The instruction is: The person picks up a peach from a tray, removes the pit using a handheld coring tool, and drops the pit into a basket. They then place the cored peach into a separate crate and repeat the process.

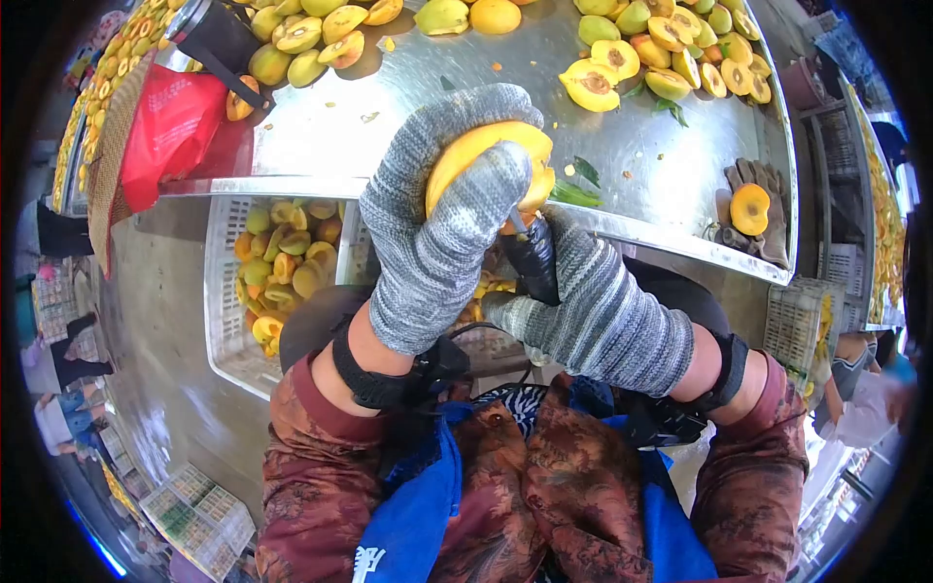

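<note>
Left hand [442,219], in a grey knit glove, is wrapped around a yellow fruit [486,155], fingers curled over its top and pressed tight, so the fruit stays steady at the table [389,107] edge. The fruit sits just past the near rim of the steel table, at centre of view, over the lap. Right hand [593,311], also gloved, is closed around a dark-handled knife [533,257]; the blade tip points up to 12 o'clock and meets the fruit's underside, the likely reason the fruit is tilted toward it. How deep the blade sits cannot be told, since the fingers cover it.

At 1 to 2 o'clock on the table lie cut halves [671,58], some with the pit showing, kept well apart from the hands. At 3 o'clock a spare glove [753,214] lies flat with one half on it. At 11 o'clock more fruit pile [311,39] beside a red bag [175,126]. Below the table at 9 o'clock a white crate [228,321] holds fruit pieces, near enough for dropping. Blue apron [418,515] covers the lap.
</note>
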Demonstrator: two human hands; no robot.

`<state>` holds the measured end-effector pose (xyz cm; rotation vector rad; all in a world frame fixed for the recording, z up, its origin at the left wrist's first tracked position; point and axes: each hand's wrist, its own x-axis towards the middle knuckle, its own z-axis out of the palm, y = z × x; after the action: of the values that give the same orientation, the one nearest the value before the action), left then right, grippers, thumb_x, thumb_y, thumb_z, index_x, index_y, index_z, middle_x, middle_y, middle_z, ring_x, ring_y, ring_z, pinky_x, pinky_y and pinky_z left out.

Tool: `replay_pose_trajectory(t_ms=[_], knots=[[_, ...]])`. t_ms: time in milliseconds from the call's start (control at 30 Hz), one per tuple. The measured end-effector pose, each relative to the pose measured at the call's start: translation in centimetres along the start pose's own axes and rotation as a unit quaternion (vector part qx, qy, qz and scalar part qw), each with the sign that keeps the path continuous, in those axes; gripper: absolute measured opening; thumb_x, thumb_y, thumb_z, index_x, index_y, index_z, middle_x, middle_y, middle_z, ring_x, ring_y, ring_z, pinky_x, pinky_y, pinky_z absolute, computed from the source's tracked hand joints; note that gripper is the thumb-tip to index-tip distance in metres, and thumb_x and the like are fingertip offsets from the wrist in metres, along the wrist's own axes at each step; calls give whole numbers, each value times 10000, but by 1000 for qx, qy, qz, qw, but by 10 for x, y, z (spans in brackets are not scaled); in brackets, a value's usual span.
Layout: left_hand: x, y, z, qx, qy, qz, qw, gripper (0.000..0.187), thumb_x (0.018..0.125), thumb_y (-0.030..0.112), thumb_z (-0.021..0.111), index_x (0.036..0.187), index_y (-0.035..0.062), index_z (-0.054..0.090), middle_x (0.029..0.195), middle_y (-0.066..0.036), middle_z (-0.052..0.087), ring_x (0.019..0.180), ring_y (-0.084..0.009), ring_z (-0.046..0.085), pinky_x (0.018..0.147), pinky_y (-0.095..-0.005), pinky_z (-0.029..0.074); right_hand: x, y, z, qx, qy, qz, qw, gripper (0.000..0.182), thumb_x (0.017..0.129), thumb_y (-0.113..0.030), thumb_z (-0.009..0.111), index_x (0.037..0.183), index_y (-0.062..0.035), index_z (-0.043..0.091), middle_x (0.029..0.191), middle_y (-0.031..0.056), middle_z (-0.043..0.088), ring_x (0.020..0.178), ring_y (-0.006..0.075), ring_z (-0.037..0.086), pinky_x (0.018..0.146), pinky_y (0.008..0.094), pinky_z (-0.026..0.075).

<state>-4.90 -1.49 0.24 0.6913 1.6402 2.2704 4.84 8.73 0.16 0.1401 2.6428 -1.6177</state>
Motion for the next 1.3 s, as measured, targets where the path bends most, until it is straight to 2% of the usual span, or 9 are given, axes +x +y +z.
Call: replay_pose_trajectory(t_ms=[367,433,567,633,767,867,1067,1200,1300], knots=[[-4,-5,4,20,20,22,999,289,757,110,631,1006,-7,546,932,-97,598,840,-143,571,736,-272,480,0,8,5,153,-24,111,982,716,622,-64,732,1190,38,308,1085,113,476,990,166,477,818,294,424],[2,-14,3,-43,2,-25,999,282,762,122,622,1005,-2,554,914,-91,596,836,-140,567,726,-268,479,-4,5,-3,-60,-19,-20,998,691,625,-65,728,1178,32,325,1045,94,495,945,156,490,792,285,429],[3,-9,1,8,5,-32,999,276,767,136,607,1005,5,559,911,-83,591,837,-138,563,726,-259,475,4,1,-7,33,-58,55,996,230,776,-254,554,930,-85,583,813,196,509,639,276,511,568,379,404],[5,-6,1,4,14,-10,1000,278,767,138,604,1008,7,558,918,-82,590,843,-137,562,730,-257,472,5,6,-1,-33,0,-171,985,246,776,-254,537,908,-51,581,798,210,509,647,288,509,583,394,404],[11,-1,1,-39,20,-32,999,280,772,135,595,1017,5,557,924,-72,589,843,-129,558,736,-260,470,4,19,6,-341,70,-280,895,281,791,-241,496,881,14,572,823,249,519,719,368,513,633,401,421],[15,-3,2,27,19,-23,999,292,810,203,543,1010,-10,545,914,-102,591,824,-167,572,746,-302,478,10,0,3,-78,71,-116,988,307,733,-173,598,965,13,522,832,196,535,738,309,534,663,366,442],[17,3,4,47,-14,-10,999,310,800,218,555,1020,1,537,922,-91,586,826,-157,563,757,-284,463,11,-29,-11,310,5,157,938,415,687,-57,644,1048,14,451,868,111,558,797,194,540,710,309,449],[16,5,3,28,-16,-27,999,344,796,251,560,1028,1,521,919,-87,578,833,-153,556,751,-278,463,7,13,1,109,142,-43,983,376,701,-64,631,1028,-4,456,881,68,547,724,142,529,660,269,448],[19,-2,-8,-44,45,-100,993,363,819,291,542,1036,1,510,925,-93,573,851,-150,553,727,-266,480,-11,-28,-39,341,191,54,919,368,751,-104,598,1062,-57,406,721,25,499,535,93,498,471,211,434]])
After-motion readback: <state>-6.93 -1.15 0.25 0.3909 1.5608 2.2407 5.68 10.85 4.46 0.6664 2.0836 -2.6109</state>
